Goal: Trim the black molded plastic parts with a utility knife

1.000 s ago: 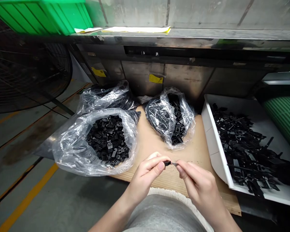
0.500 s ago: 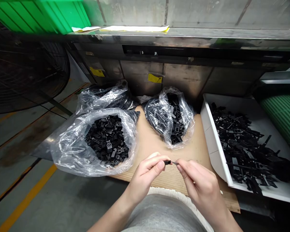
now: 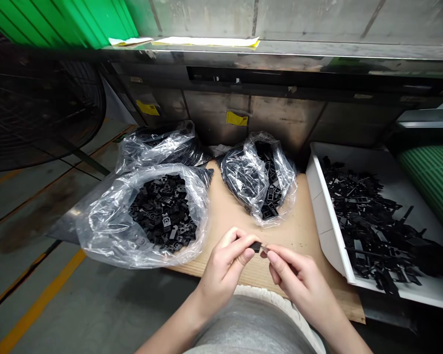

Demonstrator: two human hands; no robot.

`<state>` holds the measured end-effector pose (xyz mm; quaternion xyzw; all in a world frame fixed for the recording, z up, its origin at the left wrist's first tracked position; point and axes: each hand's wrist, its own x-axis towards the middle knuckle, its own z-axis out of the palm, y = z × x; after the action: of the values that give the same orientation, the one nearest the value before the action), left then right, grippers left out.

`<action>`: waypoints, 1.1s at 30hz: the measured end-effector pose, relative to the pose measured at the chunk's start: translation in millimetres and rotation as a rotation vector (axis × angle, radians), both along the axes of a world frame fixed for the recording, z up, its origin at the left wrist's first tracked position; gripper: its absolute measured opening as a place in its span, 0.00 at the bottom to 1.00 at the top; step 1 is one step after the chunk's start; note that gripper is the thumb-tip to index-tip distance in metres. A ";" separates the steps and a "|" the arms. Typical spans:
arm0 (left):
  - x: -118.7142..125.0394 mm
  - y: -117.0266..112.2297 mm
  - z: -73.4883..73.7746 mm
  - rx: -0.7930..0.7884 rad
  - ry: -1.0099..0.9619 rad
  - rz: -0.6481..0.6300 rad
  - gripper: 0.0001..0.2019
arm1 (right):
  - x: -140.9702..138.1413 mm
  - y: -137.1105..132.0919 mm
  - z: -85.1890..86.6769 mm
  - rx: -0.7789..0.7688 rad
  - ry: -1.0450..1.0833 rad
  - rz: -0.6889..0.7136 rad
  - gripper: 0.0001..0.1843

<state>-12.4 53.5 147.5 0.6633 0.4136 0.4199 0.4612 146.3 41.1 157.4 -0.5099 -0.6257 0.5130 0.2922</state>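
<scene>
My left hand (image 3: 227, 265) pinches a small black plastic part (image 3: 257, 246) between thumb and forefinger, low over the wooden board (image 3: 229, 216). My right hand (image 3: 299, 280) meets it from the right, its fingertips pinched on a thin pale bit at the part's end. Both hands hover just above my lap, in front of the board's near edge.
Three clear plastic bags of black parts lie on the board: a large open one (image 3: 151, 216) at left, one behind it (image 3: 162, 145), one in the middle (image 3: 260, 177). A white tray (image 3: 327, 216) of black sprues sits right. A fan (image 3: 40, 113) stands left, a green crate (image 3: 59, 19) on the shelf.
Both hands have drifted slightly left and closer together around the small part; the view has shifted a little. The bags and tray have not moved.
</scene>
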 end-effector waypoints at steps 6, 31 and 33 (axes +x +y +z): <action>2.6 2.6 -2.9 0.010 0.017 0.004 0.12 | -2.0 -1.5 -1.5 0.001 0.048 -0.029 0.15; 3.2 6.2 -21.1 0.366 0.318 0.157 0.15 | 3.8 18.7 -20.7 -0.783 0.758 0.009 0.12; 3.6 6.8 -19.9 0.183 0.183 0.114 0.12 | 6.0 21.5 -22.6 -0.735 0.774 -0.046 0.12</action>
<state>-8.8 60.3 127.7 0.7136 0.4511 0.4191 0.3341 152.3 62.6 134.8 -0.3656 -0.2399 0.8423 0.3150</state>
